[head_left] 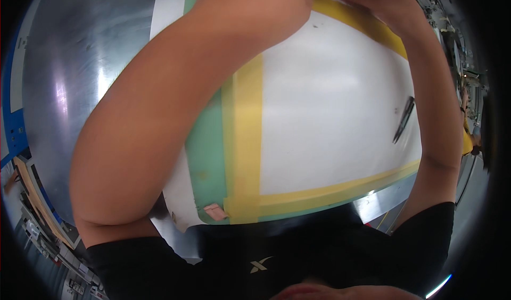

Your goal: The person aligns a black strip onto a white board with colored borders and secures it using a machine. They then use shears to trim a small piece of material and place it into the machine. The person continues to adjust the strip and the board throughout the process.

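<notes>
My left hand (287, 5) is at the top edge, bent over the far end of a white sheet (330, 108). Its fingers are hidden or cut off there. Across from it, my right hand (380, 2) reaches in from the right, with bent fingers around something dark and pale at the frame's edge that I cannot make out. Yellow tape (247, 140) borders the white sheet, with a green mat (205, 156) showing around it. Slim black tweezers (404, 120) lie on the sheet beside my right forearm.
A small pink piece (215, 211) lies at the green mat's near left corner. Shiny sheet metal (69, 87) covers the surface on the left, beside a blue panel (16, 132). Cluttered equipment (450, 39) and a person in yellow (468, 140) are at the far right.
</notes>
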### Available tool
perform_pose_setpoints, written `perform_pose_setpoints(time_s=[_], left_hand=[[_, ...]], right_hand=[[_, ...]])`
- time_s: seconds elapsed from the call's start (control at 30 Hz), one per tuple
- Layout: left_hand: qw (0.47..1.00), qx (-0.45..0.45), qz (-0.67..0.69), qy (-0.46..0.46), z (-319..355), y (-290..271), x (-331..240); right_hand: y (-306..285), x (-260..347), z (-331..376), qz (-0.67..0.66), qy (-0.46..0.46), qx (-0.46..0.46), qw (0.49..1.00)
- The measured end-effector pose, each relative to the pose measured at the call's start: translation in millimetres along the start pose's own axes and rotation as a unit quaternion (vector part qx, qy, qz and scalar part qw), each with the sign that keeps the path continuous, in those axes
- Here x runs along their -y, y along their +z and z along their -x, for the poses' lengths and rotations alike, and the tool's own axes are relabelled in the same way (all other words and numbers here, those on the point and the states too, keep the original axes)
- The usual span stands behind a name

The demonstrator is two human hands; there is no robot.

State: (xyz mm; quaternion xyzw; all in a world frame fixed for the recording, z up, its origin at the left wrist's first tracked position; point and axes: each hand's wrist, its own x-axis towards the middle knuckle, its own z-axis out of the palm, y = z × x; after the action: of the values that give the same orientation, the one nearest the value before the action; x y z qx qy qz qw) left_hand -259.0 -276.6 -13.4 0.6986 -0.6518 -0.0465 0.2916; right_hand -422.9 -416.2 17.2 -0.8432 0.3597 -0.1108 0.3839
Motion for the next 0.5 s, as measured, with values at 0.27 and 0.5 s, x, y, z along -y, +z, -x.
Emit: perform_pose_setpoints(time_s=[0.27, 0.5], left_hand=[[0.999, -0.033, -0.010, 0.001, -4, 4, -4], [0.999, -0.026, -0.033, -0.008, -7, 9, 0]], right_hand=[[-16, 4, -22, -0.030, -0.055, 0.095, 0.994], [-29, 20, -31, 0.109, -0.043, 0.176, 0.977]])
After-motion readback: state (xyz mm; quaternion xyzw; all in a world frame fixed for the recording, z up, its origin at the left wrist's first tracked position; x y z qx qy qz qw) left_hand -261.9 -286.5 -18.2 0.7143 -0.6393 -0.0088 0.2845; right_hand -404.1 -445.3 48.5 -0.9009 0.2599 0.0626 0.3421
